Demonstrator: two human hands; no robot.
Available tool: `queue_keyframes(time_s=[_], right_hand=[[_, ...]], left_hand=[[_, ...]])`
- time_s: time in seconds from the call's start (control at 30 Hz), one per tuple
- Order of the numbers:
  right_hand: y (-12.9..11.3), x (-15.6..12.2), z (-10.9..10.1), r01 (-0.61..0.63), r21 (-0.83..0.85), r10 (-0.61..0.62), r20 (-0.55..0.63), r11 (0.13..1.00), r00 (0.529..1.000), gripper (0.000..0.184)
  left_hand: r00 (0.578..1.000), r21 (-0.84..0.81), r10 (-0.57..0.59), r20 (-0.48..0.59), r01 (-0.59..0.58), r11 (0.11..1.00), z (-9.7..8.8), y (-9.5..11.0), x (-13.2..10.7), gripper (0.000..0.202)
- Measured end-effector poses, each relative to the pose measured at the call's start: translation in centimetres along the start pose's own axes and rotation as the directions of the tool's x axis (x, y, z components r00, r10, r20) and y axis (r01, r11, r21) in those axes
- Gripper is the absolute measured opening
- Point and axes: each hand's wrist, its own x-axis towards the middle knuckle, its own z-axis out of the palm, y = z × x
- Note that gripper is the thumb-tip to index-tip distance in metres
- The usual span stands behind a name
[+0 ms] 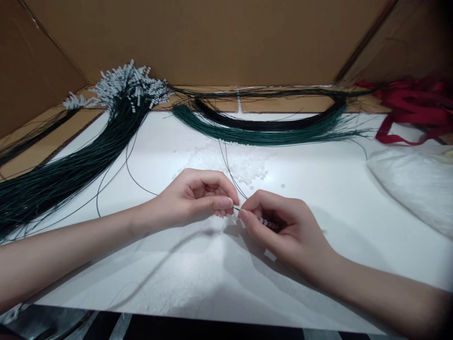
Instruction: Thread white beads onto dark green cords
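Observation:
Over the middle of the white board, my left hand (201, 196) and my right hand (286, 224) face each other with their fingertips almost touching. Both pinch a thin dark wire (236, 208), a short bit of which shows between the thumbs. Small white beads (265, 222) show in a row inside the curled fingers of my right hand. More dark wire strands (228, 166) rise from the right fingertips toward the back. Behind the hands, many loose white beads (244, 165) are scattered on the board.
A big bundle of green wires (106, 141) with white beaded tips (129, 85) lies at left. Curved bundles of green wire (262, 132) and black wire (269, 123) lie at the back. Red ribbon (414, 111) and a clear plastic bag (414, 179) are at right. Cardboard walls (198, 38) stand behind.

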Motion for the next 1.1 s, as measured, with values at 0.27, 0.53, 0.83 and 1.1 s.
queue_keyframes(time_s=[0.27,0.53,0.83,1.1], right_hand=[[0.03,0.24,0.15,0.014,0.019,-0.014,-0.005,1.0,1.0,0.016],[0.06,0.08,0.15,0.001,0.011,-0.001,0.0,1.0,1.0,0.016],[-0.01,0.07,0.21,0.014,-0.009,-0.014,0.01,1.0,1.0,0.015],[0.15,0.12,0.15,0.026,-0.011,-0.026,0.015,1.0,1.0,0.016]], left_hand=[[1.0,0.004,-0.007,-0.005,0.007,1.0,-0.06,-0.1,0.0,0.007],[1.0,0.019,0.007,0.011,-0.008,1.0,-0.15,-0.08,-0.07,0.005],[0.999,0.061,0.026,0.021,-0.028,0.998,-0.09,-0.24,-0.13,0.008],[0.997,0.096,0.067,0.034,-0.07,0.993,-0.07,-0.27,-0.22,0.008]])
